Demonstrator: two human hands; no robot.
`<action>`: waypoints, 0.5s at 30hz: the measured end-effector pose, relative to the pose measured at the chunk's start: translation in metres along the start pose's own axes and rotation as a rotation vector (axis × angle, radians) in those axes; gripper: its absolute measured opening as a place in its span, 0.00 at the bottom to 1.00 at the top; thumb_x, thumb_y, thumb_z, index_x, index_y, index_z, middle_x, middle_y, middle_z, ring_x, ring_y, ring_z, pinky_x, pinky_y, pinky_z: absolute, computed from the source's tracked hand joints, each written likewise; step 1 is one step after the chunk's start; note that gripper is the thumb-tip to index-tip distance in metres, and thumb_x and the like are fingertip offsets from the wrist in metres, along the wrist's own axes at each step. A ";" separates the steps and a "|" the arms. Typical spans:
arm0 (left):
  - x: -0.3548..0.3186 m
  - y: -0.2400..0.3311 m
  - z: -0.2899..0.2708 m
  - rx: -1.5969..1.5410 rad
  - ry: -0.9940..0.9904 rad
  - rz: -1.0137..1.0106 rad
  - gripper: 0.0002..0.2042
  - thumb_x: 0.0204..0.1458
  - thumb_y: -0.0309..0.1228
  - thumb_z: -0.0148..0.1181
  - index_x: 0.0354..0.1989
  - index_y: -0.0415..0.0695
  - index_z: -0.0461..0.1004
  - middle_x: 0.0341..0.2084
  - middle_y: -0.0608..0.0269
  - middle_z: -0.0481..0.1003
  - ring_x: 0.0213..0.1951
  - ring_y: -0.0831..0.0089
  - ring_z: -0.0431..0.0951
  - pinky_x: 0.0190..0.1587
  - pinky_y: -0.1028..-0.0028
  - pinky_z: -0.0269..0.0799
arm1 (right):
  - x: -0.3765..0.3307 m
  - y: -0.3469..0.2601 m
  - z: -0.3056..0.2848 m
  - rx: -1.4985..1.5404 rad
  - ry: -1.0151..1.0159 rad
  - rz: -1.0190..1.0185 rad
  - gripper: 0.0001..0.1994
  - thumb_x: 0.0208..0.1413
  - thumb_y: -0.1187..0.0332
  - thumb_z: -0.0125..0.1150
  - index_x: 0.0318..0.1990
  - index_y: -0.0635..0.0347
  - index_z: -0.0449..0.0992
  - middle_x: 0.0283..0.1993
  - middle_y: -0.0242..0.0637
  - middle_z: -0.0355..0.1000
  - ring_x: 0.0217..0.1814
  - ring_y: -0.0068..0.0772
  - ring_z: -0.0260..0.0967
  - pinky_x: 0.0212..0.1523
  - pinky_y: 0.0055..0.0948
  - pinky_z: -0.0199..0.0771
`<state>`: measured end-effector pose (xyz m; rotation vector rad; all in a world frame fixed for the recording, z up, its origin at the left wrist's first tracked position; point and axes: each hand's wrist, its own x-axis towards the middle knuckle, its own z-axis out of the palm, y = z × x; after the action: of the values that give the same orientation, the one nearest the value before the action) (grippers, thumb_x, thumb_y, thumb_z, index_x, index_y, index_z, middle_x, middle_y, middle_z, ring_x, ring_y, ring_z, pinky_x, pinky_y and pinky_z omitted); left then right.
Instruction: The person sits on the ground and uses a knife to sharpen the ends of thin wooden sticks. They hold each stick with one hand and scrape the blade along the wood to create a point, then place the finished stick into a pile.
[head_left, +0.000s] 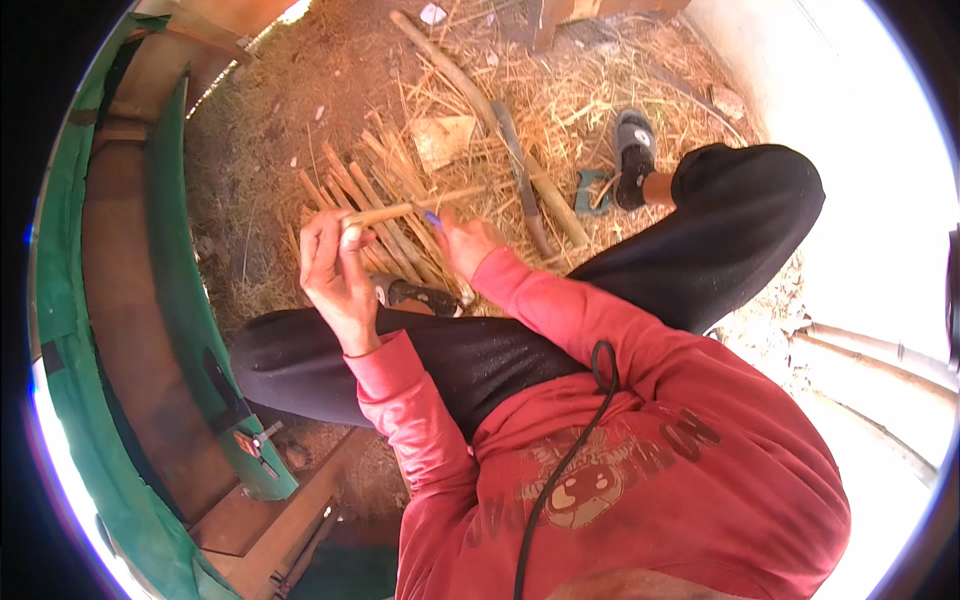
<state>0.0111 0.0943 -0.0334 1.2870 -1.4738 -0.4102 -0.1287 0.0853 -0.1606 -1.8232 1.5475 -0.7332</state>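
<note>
Thumb and fingers of my left hand (pixel 335 270) pinch the near end of a pale split wooden stick (pixel 385 214), perhaps bamboo. It points away to the right, over the ground. My right hand (pixel 470 247) is closed beside the stick, around a small tool with a blue part (pixel 432 218) that touches or nearly touches the stick. Most of that tool is hidden in the fist, so its kind is unclear. Below both hands, a pile of split sticks (pixel 375 195) lies on the ground between my feet.
A long wooden pole (pixel 445 62) and a dark, flat blade-like tool (pixel 518 165) lie crossed on straw. A pale flat piece (pixel 442 142) rests near the pile. My sandalled foot (pixel 635 150) stands right, by a green object (pixel 592 192). Green sheeting (pixel 175 220) lines the left side.
</note>
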 end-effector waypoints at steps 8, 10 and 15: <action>0.000 0.010 -0.003 0.103 -0.170 0.013 0.10 0.62 0.27 0.54 0.43 0.33 0.76 0.40 0.58 0.73 0.33 0.73 0.79 0.36 0.75 0.76 | 0.007 0.048 0.000 -0.083 -0.099 0.053 0.18 0.64 0.61 0.51 0.52 0.68 0.69 0.22 0.53 0.73 0.21 0.54 0.73 0.24 0.50 0.73; 0.004 0.011 0.008 -0.008 -0.183 0.101 0.09 0.62 0.26 0.54 0.44 0.33 0.76 0.40 0.58 0.73 0.33 0.74 0.78 0.35 0.76 0.76 | 0.022 0.086 0.023 0.025 -0.158 0.253 0.18 0.64 0.59 0.51 0.50 0.68 0.69 0.22 0.54 0.72 0.22 0.56 0.73 0.24 0.51 0.73; 0.006 0.001 0.003 -0.053 -0.031 -0.014 0.08 0.61 0.25 0.55 0.44 0.34 0.76 0.39 0.59 0.72 0.31 0.75 0.77 0.34 0.77 0.74 | -0.001 -0.026 -0.030 0.168 -0.073 0.097 0.18 0.64 0.58 0.50 0.51 0.66 0.67 0.19 0.55 0.70 0.23 0.62 0.71 0.25 0.52 0.71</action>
<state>0.0095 0.0881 -0.0309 1.2545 -1.4711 -0.4768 -0.1347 0.0860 -0.1218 -1.6230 1.4699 -0.7203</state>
